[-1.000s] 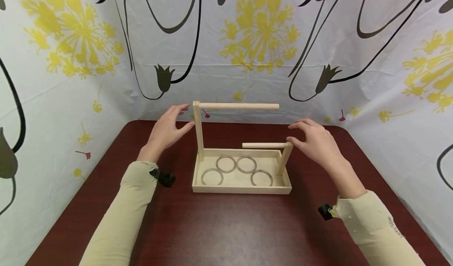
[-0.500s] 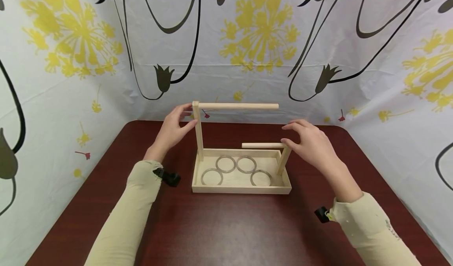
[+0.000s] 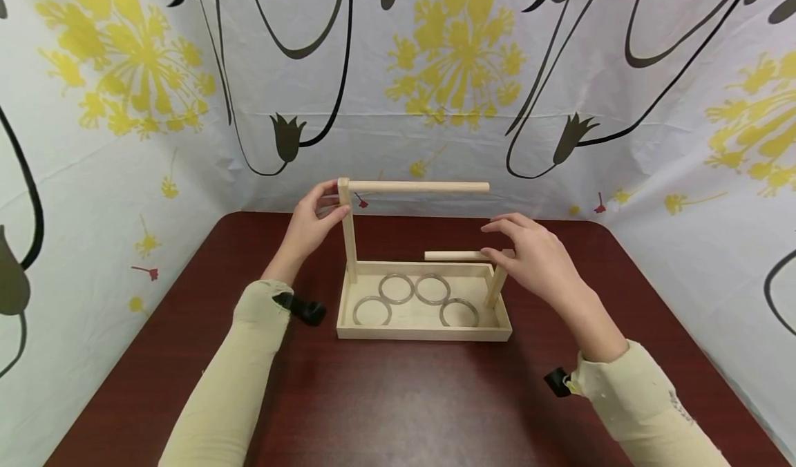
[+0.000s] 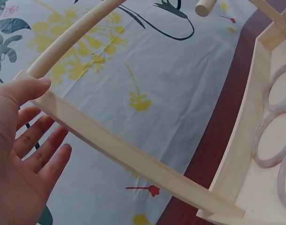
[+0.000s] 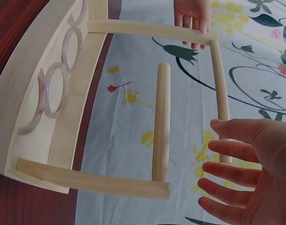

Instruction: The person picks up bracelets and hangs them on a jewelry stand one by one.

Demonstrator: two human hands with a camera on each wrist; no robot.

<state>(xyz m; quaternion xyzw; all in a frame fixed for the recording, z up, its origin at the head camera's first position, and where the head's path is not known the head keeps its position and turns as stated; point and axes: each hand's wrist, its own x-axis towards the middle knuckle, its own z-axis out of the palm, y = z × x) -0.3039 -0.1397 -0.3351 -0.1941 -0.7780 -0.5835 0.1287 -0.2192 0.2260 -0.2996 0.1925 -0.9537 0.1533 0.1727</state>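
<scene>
A pale wooden tray (image 3: 423, 334) stands on the table with several translucent rings (image 3: 381, 289) lying flat inside. At its left end rises a tall post (image 3: 349, 246) bearing a horizontal rod (image 3: 423, 186). A short post (image 3: 495, 289) at the right end carries a lower rod (image 3: 454, 255) pointing left. My left hand (image 3: 307, 225) is at the top of the tall post, thumb against its near side, the other fingers extended behind it. My right hand (image 3: 541, 260) hovers by the short post's top, fingers spread and holding nothing; the right wrist view shows them apart from the wood.
The dark red-brown table (image 3: 398, 412) extends around the tray. Behind and at both sides hangs a white cloth (image 3: 373, 128) with yellow flowers and dark stems. Black wrist cameras sit at both cuffs, the left one (image 3: 307, 311) near the tray's left side.
My left hand has moved right, up to the tall post. My right hand has moved left over the short post's top. Tray and rings stay in place.
</scene>
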